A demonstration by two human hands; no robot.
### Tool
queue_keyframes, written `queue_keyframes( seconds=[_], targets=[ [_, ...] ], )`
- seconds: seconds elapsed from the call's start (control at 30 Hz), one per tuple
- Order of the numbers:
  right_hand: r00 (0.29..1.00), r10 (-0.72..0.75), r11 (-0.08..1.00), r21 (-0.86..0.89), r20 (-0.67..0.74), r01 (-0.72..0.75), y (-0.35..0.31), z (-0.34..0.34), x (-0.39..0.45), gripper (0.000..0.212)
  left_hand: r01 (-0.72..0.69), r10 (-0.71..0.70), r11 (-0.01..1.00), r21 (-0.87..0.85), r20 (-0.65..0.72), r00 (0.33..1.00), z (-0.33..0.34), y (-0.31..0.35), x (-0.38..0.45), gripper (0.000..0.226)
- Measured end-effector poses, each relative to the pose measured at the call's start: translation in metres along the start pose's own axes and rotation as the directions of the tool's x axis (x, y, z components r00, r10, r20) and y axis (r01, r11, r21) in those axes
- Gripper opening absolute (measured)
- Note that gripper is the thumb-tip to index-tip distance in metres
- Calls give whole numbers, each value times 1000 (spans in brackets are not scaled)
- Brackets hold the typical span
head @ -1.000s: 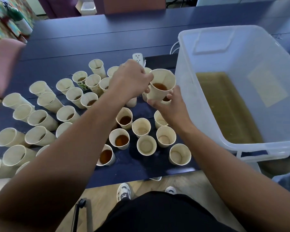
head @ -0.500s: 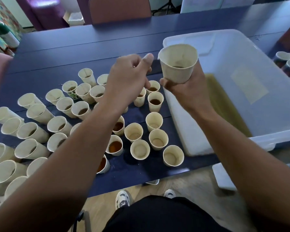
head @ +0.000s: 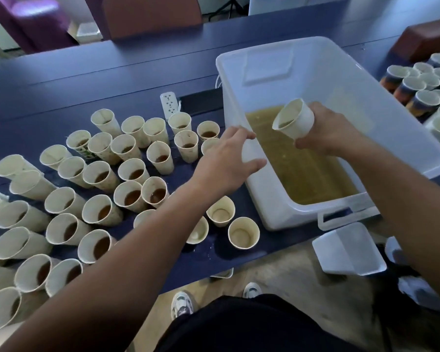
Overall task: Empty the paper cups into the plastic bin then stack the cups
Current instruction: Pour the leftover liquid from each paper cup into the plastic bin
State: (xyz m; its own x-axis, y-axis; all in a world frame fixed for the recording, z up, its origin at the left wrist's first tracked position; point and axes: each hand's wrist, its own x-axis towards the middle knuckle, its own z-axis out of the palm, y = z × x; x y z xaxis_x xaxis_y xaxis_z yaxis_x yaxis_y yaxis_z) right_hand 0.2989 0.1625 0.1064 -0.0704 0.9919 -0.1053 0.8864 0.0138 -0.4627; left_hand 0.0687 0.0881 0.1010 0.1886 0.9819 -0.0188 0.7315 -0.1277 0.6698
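My right hand (head: 333,130) grips a cream paper cup (head: 294,120) over the translucent plastic bin (head: 285,59). The cup is tipped on its side with its mouth facing left, above the brown liquid (head: 308,171) pooled in the bin. My left hand (head: 226,158) reaches across the table, and its spread finger and thumb touch the bin's left rim. Several paper cups (head: 132,196) holding brown liquid stand on the dark blue table (head: 87,80) to the left. Three empty cups (head: 243,236) stand near the table's front edge.
A white power strip (head: 168,102) lies behind the cups, beside the bin. Several dark-patterned cups (head: 414,90) crowd the far right of the table. A white lid or tray (head: 348,250) lies on the floor below the bin. Chairs stand behind the table.
My right hand carried the cup from above the table into the bin and tipped it over. My left hand let go of the cup and moved right to the bin's rim.
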Motion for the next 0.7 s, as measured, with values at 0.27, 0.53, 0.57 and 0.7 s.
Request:
queue_keyframes(
  seconds=[0.27, 0.53, 0.57, 0.7],
  targets=[
    [992, 81, 970, -237, 97, -56, 30, 12, 11, 60, -9, 7, 992, 123, 16, 1000, -2, 2, 3, 60],
    [998, 30, 891, -454, 61, 1, 15, 7, 17, 51, 4, -7, 989, 147, 20, 1000, -2, 1, 3, 61],
    [999, 11, 876, -483, 46, 12, 13, 7, 18, 50, 5, -8, 990, 144, 18, 1000, -2, 0, 3, 61],
    [997, -83, 793, -607, -10, 60, 1, 9, 21, 46, 10, -13, 989, 149, 17, 1000, -1, 0, 2, 61]
  ],
)
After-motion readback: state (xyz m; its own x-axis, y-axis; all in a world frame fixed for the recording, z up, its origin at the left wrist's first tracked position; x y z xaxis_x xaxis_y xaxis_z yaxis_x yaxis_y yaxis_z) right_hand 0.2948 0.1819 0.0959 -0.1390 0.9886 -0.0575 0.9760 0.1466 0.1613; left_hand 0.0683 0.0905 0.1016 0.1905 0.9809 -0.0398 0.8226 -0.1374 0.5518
